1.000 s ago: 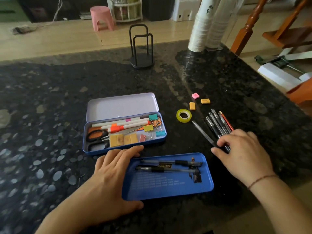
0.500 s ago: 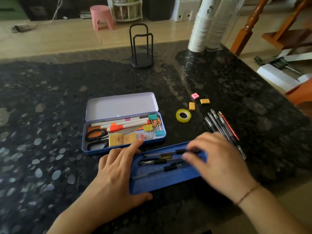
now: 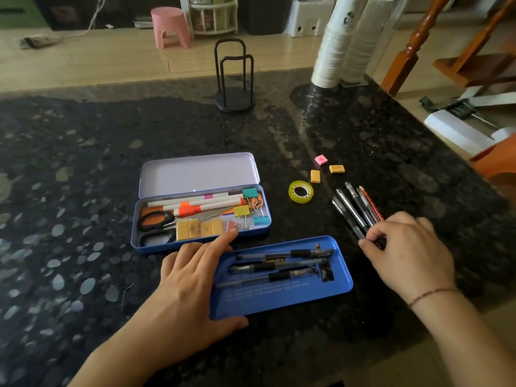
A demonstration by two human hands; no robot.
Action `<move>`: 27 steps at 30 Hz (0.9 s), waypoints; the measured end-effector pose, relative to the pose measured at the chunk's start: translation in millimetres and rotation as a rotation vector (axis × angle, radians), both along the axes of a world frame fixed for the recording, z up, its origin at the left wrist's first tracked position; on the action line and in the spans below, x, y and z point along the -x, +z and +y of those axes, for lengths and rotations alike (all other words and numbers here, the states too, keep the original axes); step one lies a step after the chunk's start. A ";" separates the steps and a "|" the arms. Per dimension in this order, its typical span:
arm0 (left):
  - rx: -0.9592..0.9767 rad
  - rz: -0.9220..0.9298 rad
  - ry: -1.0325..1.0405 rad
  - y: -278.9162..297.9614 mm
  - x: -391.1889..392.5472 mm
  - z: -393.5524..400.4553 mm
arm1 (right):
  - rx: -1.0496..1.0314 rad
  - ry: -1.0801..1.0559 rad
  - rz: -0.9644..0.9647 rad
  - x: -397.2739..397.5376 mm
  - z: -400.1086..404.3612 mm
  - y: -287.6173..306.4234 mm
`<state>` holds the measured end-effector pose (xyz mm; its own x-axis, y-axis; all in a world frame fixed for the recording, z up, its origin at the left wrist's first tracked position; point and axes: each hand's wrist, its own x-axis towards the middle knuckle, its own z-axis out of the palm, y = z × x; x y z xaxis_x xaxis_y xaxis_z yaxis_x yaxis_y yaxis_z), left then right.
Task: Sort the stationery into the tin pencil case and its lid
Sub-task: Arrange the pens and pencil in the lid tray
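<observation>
The blue tin pencil case (image 3: 145,219) lies open on the dark counter, holding scissors, markers, binder clips and yellow erasers. In front of it sits the blue lid (image 3: 279,303) with three black pens (image 3: 279,265) inside. My left hand (image 3: 190,283) rests flat against the lid's left edge, fingers straight, thumb along the near rim. To the right lies a bunch of loose pens (image 3: 354,208). My right hand (image 3: 407,252) pinches the near ends of those pens. A yellow tape roll (image 3: 300,192), two orange erasers (image 3: 315,176) and a pink eraser (image 3: 321,159) lie beyond.
A black wire holder (image 3: 234,76) stands at the counter's far middle. Stacks of white paper cups (image 3: 335,43) stand at the far right corner. The counter's right edge drops to a floor with wooden chair legs (image 3: 413,43).
My right hand left a third pen in the lid and moved right, back to the loose pens. The lid, tilted half a second ago, lies flat again. My left hand stays put.
</observation>
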<state>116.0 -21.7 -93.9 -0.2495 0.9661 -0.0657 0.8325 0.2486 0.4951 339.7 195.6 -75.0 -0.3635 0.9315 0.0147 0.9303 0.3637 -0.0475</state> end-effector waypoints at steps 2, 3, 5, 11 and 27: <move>0.004 -0.011 0.001 0.5 -0.4 -0.1 | 0.013 0.026 0.058 0.8 -3.5 0.8; -0.004 -0.018 0.003 0.5 -0.2 -0.2 | 0.028 0.058 0.127 1.8 -6.0 3.1; -0.020 -0.043 0.016 -0.8 0.0 -1.1 | 0.126 0.190 0.293 6.8 -15.8 10.9; -0.066 -0.078 0.043 -5.8 -0.8 0.0 | 0.212 0.743 0.215 28.2 -52.6 5.3; -0.020 -0.024 0.014 -3.6 -1.2 0.3 | -0.091 -0.051 -0.041 -3.3 3.7 -4.1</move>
